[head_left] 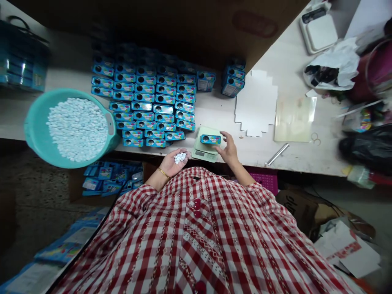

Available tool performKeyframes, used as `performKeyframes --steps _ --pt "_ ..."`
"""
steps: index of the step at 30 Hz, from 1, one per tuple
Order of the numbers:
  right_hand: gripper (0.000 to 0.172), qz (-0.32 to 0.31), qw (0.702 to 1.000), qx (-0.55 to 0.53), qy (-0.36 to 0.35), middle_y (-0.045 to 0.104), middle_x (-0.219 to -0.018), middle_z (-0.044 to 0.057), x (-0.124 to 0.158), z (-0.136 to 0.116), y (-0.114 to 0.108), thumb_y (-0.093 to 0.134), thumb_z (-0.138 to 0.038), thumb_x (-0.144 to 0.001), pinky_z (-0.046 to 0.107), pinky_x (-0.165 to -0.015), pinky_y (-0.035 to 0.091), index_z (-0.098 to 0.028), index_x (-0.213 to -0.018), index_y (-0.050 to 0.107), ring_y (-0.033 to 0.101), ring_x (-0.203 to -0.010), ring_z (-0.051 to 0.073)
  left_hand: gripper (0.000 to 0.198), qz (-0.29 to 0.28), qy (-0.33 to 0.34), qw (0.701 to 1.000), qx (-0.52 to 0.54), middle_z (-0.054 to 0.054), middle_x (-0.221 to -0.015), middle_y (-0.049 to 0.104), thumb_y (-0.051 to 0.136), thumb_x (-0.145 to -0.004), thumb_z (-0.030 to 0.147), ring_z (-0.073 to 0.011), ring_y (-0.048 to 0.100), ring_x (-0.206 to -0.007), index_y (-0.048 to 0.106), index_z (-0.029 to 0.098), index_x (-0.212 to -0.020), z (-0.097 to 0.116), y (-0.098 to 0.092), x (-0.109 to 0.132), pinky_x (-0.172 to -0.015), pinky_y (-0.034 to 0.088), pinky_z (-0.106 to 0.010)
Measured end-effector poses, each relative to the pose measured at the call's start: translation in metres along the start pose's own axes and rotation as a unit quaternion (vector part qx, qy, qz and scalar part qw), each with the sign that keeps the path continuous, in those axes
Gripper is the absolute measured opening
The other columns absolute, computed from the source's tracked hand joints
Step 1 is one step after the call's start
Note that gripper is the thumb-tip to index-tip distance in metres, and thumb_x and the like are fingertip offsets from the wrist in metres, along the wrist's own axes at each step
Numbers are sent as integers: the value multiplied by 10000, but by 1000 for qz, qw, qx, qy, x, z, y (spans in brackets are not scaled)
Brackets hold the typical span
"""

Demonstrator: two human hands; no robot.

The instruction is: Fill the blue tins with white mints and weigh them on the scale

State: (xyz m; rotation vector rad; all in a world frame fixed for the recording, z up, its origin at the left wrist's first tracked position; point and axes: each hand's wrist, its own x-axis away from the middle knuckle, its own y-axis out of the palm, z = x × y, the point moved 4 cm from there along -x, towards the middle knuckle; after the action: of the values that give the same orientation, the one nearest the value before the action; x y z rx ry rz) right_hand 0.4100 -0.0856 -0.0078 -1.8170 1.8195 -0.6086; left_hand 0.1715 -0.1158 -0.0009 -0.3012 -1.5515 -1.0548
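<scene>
My left hand (174, 162) is palm up and cupped, with a small heap of pale candies (180, 157) in it. Just right of it lies a pale green scale (204, 154), and on its plate stands a small blue tin (210, 139). The fingers of my right hand (228, 150) are spread apart at the tin's right side; whether a fingertip touches it I cannot tell. Rows of similar blue tins (144, 98) stand behind my left hand. At the left, a turquoise basin (35, 126) holds many pale pieces.
A large cardboard box (196, 24) borders the table's far side. More tins (233, 83) stand beside it. White card sheets (256, 102), a clear plate (294, 118) and a metal tube (278, 154) lie to the right. Below the table's edge is an open box of blue packs (113, 177).
</scene>
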Motion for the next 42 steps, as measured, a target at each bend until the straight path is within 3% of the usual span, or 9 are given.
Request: performKeyframes --steps 4,8,12,17,24,29,34,39,42 --pt "389 -90 996 -8 0 597 -1123 94 -16 11 20 545 -329 -802 385 -901 468 -179 -1158 501 569 -1026 226 269 4 24 1000 10 -97 -665 670 413 -906 181 -136 659 -620 635 84 -789 5 12 -13 -541 539 -199" --pt "331 -95 986 101 -90 609 -1080 117 -20 -39 7 483 -267 -842 384 -882 437 -150 -1151 512 528 -1004 245 251 -7 41 999 29 -94 -656 668 416 -906 169 -138 650 -612 645 67 -887 8 25 -25 -543 530 -207" --pt "398 -155 940 242 -184 589 -1150 127 -19 -85 -10 480 -187 -828 394 -860 387 -156 -1225 490 474 -1015 270 227 -25 54 997 59 -61 -632 657 448 -890 147 -125 616 -572 653 75 -953 9 38 -37 -565 522 -221" --pt "388 -179 907 334 -185 609 -1113 116 -22 -87 -12 495 -185 -818 372 -782 365 -141 -1202 519 466 -946 263 234 -35 56 997 44 -65 -667 666 481 -879 164 -130 598 -592 658 61 -993 7 49 -44 -590 513 -228" --pt "402 -165 909 324 -205 594 -1164 113 -15 -99 -16 470 -186 -833 385 -806 361 -155 -1233 503 464 -991 267 208 -44 50 997 50 -50 -596 633 462 -889 153 -121 591 -543 653 82 -845 6 51 -40 -530 505 -217" --pt "342 -140 948 235 -163 614 -1091 107 -19 -81 -14 492 -247 -845 373 -820 412 -159 -1175 522 506 -962 253 215 -56 54 996 44 -67 -640 653 466 -885 151 -124 603 -545 656 80 -813 10 52 -36 -521 515 -220" --pt "327 -87 990 71 -87 617 -1033 84 -21 -40 -5 521 -380 -846 357 -834 466 -195 -1116 518 567 -951 219 278 -49 41 998 29 -97 -652 650 437 -904 194 -126 617 -588 666 68 -807 16 46 -32 -514 501 -192" --pt "436 -72 997 -28 -6 617 -1044 88 -18 9 23 552 -508 -798 338 -795 496 -177 -1080 523 599 -926 202 305 -25 49 998 36 -95 -653 641 424 -915 206 -117 622 -593 647 74 -755 22 31 -22 -538 509 -189" --pt "503 -69 997 -36 11 612 -1065 107 -16 20 23 538 -564 -793 355 -816 501 -164 -1099 521 601 -948 209 294 -7 58 998 37 -85 -653 641 432 -913 198 -114 631 -609 641 77 -745 23 20 -14 -553 520 -183"
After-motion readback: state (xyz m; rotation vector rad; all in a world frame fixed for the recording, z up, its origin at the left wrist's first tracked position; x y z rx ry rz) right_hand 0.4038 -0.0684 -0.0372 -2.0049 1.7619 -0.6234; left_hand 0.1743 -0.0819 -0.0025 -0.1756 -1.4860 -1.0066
